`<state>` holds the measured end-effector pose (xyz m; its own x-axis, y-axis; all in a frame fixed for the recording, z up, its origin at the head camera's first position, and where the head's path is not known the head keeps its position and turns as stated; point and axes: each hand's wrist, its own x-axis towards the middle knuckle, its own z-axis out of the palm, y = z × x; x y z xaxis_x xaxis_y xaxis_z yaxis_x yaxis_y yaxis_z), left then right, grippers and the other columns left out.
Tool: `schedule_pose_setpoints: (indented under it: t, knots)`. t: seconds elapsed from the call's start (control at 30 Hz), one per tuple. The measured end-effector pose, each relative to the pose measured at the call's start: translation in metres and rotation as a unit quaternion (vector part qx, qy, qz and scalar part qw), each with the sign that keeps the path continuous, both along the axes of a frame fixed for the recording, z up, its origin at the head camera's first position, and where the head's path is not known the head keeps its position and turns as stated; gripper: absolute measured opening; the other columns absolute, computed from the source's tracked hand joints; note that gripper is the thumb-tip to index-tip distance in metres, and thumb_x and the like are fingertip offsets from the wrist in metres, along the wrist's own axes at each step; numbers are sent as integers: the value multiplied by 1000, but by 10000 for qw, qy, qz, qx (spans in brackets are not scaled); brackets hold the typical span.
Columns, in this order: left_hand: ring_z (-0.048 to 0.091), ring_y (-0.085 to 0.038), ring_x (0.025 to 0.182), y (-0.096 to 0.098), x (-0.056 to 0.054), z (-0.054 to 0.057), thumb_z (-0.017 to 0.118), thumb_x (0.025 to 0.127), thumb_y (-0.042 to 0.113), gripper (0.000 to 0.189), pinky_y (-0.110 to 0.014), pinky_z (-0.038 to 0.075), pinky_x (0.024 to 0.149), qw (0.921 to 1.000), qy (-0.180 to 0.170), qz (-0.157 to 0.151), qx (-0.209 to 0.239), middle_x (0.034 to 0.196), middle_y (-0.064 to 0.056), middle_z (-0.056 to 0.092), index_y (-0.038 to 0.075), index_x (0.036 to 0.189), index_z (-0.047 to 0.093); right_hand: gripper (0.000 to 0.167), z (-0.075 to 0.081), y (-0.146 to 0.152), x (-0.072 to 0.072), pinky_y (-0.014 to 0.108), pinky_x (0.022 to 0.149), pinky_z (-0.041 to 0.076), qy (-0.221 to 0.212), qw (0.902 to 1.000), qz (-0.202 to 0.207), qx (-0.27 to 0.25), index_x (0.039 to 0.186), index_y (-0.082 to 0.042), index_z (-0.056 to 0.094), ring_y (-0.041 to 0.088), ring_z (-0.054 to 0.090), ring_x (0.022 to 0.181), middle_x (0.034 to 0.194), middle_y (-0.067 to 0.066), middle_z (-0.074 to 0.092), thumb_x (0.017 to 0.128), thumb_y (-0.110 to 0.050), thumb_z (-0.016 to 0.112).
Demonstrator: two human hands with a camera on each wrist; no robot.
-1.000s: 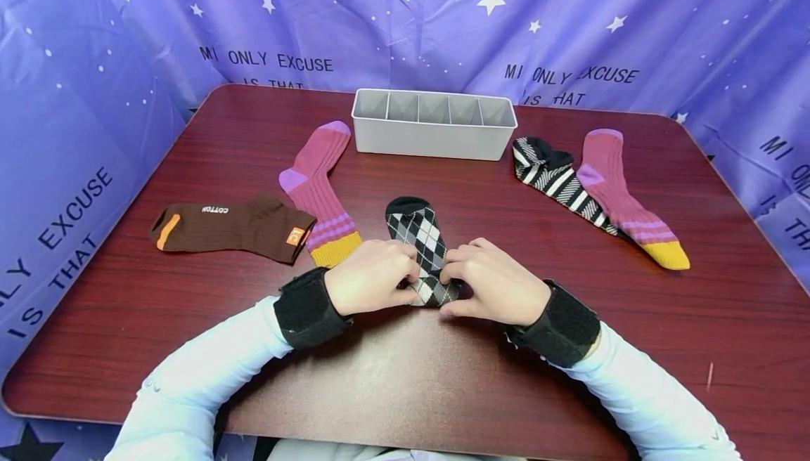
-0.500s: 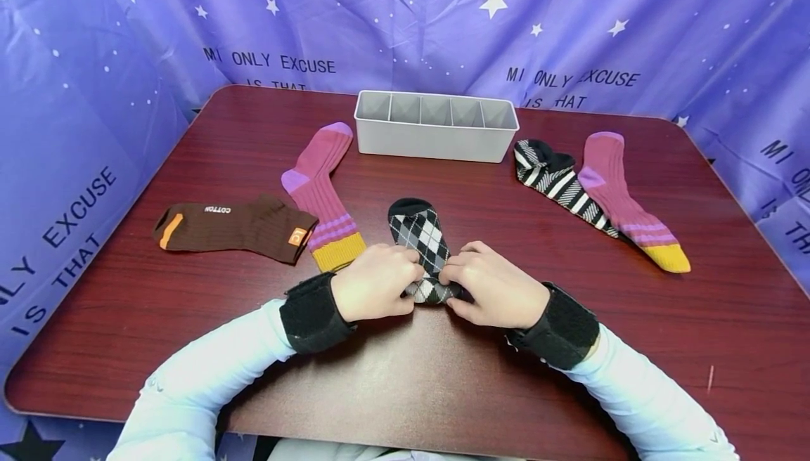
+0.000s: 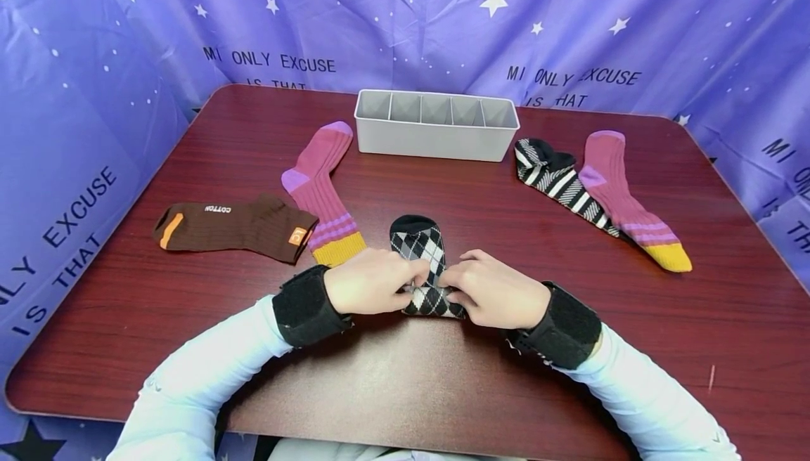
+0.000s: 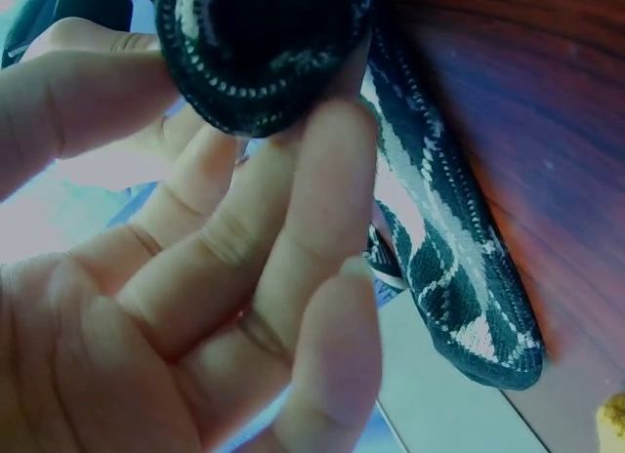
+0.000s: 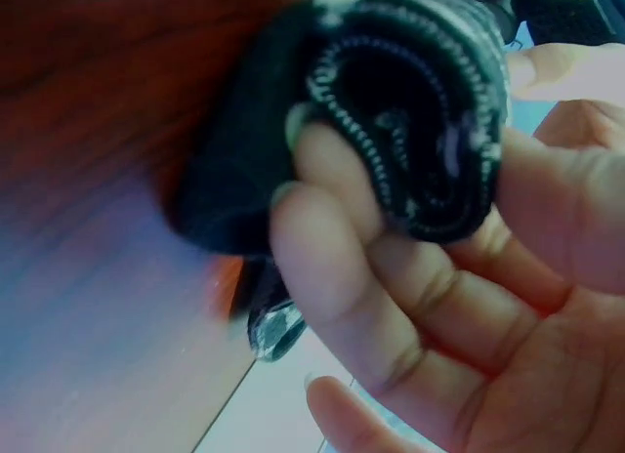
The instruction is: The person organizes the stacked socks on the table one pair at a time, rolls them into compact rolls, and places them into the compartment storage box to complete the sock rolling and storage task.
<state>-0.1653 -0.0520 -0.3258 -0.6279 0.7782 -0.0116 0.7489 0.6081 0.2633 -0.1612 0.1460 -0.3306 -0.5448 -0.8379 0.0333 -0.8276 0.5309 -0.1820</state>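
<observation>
Argyle sock [image 3: 433,244] in black, grey and white lies near the middle of the bench [image 3: 405,391], its near end rolled over between both hands. From the left, a star-printed purple curtain [image 3: 57,124] carries "ONLY EXCUSE IS THAT". Next, a brown sock [image 3: 221,230] bears white "COTTON", upside down, and an orange tag [image 3: 297,236] apparently lettered "LC"; its cuff meets a pink ribbed sock [image 3: 324,197] with a yellow band. The left hand [image 3: 370,282] pinches the roll's left side. Beyond stands a grey five-compartment box [image 3: 436,140]. The right hand [image 3: 496,289] pinches the roll's right side. Farther right, a black-and-white striped sock [image 3: 560,183] lies partly under a yellow-ended pink sock [image 3: 616,187]; above, the curtain reads "MI ONLY EXCUSE IS THAT".
</observation>
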Motion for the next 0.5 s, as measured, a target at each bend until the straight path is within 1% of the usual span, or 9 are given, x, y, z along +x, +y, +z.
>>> schedule_pose_setpoints:
  t: [0.1,0.23,0.37,0.43,0.5]
  knots:
    - [43,-5,57,1,0,-2,59,70,13,12,-21,32,47,9995,269,58,160,61,10,42,17,71,48,10,-2,1,-1,34,80,37,223,9993,-101,-290,76,-15,54,2,47,63,66,-12,50,73,-10,61]
    - [49,-6,63,3,1,-5,61,68,11,12,-22,37,49,9965,737,171,347,70,8,48,17,69,50,18,-5,2,-4,29,70,37,547,9957,-183,-721,79,-16,52,5,46,69,73,-8,50,68,-11,65]
    - [53,-7,66,5,1,-7,61,68,10,11,-25,42,51,9934,1053,206,416,72,9,52,19,68,56,18,-5,1,-5,28,67,36,715,9928,53,-964,77,-15,53,7,44,72,77,-7,49,66,-8,66]
    - [53,-8,65,5,1,-8,61,69,10,11,-26,43,52,9924,1139,196,413,69,9,52,20,65,58,15,-4,0,-4,27,69,35,788,9922,187,-949,76,-15,56,8,45,72,76,-7,50,67,-8,64]
    - [55,-8,65,4,2,-7,60,70,10,12,-27,44,53,9916,1233,159,368,68,10,53,21,65,61,10,-3,0,-4,27,71,35,841,9923,259,-870,76,-15,58,8,46,71,74,-7,51,69,-13,64]
